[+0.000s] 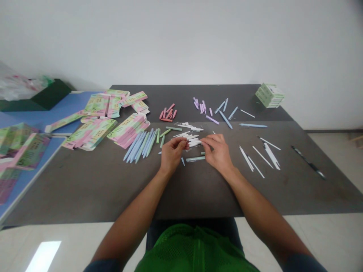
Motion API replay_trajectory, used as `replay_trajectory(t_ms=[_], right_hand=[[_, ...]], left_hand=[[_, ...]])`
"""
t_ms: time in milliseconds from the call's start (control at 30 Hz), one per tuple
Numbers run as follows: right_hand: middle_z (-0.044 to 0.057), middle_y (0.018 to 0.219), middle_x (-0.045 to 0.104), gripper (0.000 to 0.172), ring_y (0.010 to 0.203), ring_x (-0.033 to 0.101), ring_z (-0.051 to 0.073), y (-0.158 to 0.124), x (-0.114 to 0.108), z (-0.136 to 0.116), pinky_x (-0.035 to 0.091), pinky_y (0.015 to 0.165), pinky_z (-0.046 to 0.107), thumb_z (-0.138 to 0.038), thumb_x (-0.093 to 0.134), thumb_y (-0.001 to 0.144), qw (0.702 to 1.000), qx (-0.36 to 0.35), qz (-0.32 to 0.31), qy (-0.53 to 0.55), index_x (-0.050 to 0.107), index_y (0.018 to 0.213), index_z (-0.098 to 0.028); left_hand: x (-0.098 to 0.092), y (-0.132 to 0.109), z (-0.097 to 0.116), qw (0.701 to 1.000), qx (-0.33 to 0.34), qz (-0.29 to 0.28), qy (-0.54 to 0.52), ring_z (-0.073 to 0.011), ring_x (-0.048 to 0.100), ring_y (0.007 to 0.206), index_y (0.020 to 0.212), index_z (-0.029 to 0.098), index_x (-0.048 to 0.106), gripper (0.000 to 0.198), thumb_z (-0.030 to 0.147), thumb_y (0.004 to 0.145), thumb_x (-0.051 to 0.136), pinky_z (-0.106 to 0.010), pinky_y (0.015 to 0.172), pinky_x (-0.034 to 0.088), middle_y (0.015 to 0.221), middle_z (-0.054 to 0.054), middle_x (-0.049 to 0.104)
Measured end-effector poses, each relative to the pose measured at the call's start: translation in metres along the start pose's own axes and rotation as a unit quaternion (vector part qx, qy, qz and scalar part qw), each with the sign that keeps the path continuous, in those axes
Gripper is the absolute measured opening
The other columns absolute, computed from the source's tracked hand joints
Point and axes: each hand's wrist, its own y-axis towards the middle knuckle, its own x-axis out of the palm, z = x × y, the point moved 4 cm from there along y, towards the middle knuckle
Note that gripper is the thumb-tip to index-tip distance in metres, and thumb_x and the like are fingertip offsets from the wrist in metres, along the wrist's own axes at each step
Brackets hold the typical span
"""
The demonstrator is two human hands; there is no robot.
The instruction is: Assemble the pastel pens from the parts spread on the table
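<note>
My left hand [173,151] is closed in a pinch at the middle of the table, beside a small pile of white pen parts [193,136]. What its fingertips hold is too small to make out. Opposite it, my right hand [217,150] pinches the end of a white pen part [195,144]. Just below the fingers lies a pale blue pen piece with a clear end [195,159]. Short green pen parts [162,141] and a row of pale blue and green pen barrels [140,145] are left of my left hand.
Red pen parts [168,113], purple ones [202,107] and blue ones [226,119] lie behind. White parts and refills [271,155] and a black pen [309,162] are at right. Pink-green cartons [129,130] cover the left; a small box [269,95] stands back right.
</note>
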Motion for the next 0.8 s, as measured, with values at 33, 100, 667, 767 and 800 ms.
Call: replay_trajectory(t_ms=[33,100,667,767,800], right_hand=[[0.008,0.095,0.070,0.020,0.095,0.055,0.025,0.000,0.000,0.000,0.049,0.087,0.041,-0.016,0.059,0.093,1.000,0.000,0.000,-0.001,0.077,0.099,-0.022],[0.008,0.095,0.070,0.020,0.095,0.055,0.025,0.000,0.001,0.000,0.049,0.086,0.041,-0.017,0.059,0.093,1.000,0.000,-0.002,-0.003,0.077,0.099,-0.022],[0.004,0.091,0.075,0.012,0.088,0.063,0.022,-0.001,0.013,0.000,0.047,0.086,0.038,-0.019,0.066,0.088,0.988,0.063,-0.093,0.105,0.076,0.093,-0.025],[0.003,0.084,0.073,0.012,0.081,0.060,0.020,-0.001,0.014,-0.002,0.046,0.076,0.033,-0.020,0.066,0.088,0.979,0.098,-0.118,0.134,0.076,0.092,-0.024],[0.003,0.082,0.072,0.011,0.079,0.059,0.019,-0.002,0.014,-0.003,0.046,0.073,0.032,-0.021,0.067,0.087,0.976,0.107,-0.124,0.144,0.077,0.092,-0.024]], left_hand=[[0.000,0.000,0.000,1.000,0.000,0.000,0.008,-0.0149,0.068,0.070,0.093,0.013,0.074,0.026,0.036,0.081,0.073,-0.030,0.075,0.055,0.078,-0.005,0.073],[0.001,-0.001,0.000,1.000,0.002,-0.002,0.026,-0.0151,0.068,0.071,0.093,0.013,0.074,0.025,0.035,0.081,0.072,-0.029,0.075,0.055,0.078,-0.005,0.073],[0.002,-0.002,-0.005,0.999,-0.026,-0.018,-0.028,-0.0092,0.055,0.062,0.090,0.016,0.079,0.023,0.030,0.072,0.082,-0.023,0.063,0.045,0.078,-0.003,0.072],[0.003,-0.002,-0.007,0.998,-0.028,-0.020,-0.051,-0.0088,0.055,0.064,0.088,0.016,0.080,0.022,0.030,0.071,0.083,-0.023,0.064,0.045,0.086,-0.004,0.073],[0.004,-0.003,-0.007,0.998,-0.026,-0.024,-0.053,-0.0093,0.056,0.065,0.087,0.016,0.079,0.022,0.031,0.071,0.083,-0.024,0.066,0.046,0.088,-0.004,0.074]])
